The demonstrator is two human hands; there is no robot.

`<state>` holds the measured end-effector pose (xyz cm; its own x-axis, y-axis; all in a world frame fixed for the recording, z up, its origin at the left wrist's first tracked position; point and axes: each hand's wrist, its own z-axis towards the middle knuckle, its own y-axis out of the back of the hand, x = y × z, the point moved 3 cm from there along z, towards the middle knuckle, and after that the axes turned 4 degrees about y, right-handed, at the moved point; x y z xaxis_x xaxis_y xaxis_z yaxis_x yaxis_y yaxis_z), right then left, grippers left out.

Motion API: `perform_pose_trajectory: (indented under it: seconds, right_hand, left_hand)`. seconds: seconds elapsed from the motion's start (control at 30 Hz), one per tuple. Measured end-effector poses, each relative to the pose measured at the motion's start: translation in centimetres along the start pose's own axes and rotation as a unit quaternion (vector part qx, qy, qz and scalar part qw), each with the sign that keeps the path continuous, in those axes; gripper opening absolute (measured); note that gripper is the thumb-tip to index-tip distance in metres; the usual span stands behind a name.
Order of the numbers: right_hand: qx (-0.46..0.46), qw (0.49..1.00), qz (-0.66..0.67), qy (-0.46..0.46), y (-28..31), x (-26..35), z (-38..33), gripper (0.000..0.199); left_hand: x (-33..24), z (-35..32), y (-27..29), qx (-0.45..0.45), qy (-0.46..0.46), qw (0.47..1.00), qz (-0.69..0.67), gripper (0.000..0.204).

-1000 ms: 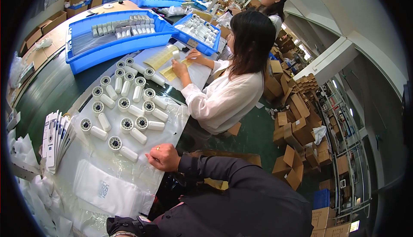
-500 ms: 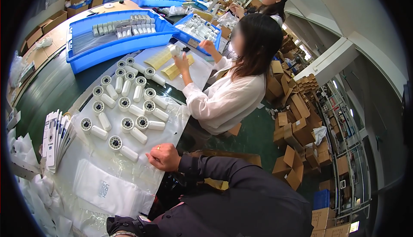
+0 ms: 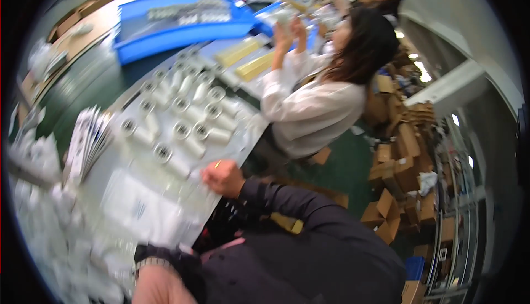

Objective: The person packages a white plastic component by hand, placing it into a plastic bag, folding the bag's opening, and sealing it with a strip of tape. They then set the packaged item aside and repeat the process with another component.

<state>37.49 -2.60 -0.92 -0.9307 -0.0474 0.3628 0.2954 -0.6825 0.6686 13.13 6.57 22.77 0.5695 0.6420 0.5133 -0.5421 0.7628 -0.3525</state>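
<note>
Loosely curled, the right hand (image 3: 222, 177) is rested at the table edge (image 3: 243, 141) beside white tubes (image 3: 182, 133); the left hand (image 3: 160, 284), blurred, cannot be judged. Nearby tubes could be knocked rolling by a careless sweep.

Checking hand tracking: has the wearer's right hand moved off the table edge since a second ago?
No. The right hand rests closed at the near table edge, just below the rows of white tubes, as before; only the camera shifted.

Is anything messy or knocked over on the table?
Nothing looks spilled or broken. The white tubes lie on their sides in loose rows, and the right hand rests at the table edge. The picture is blurred, so small damage could not be seen.
</note>
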Motion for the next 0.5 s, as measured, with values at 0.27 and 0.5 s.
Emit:
perform_pose_trajectory:
  seconds: [0.27, 0.5]
  right_hand:
    - [-0.027, 1.000, 0.001, -0.005, 1.0, -1.8, -0.1, 0.032]
    - [-0.053, 0.997, 0.022, 0.045, 2.0, -0.9, -0.3, 0.026]
  left_hand:
    - [2.2, -2.3, -2.7, 0.020, -0.003, 1.000, 0.011, 0.054]
    - [-3.0, -3.0, -1.5, 0.272, 0.215, 0.885, 0.313, 0.025]
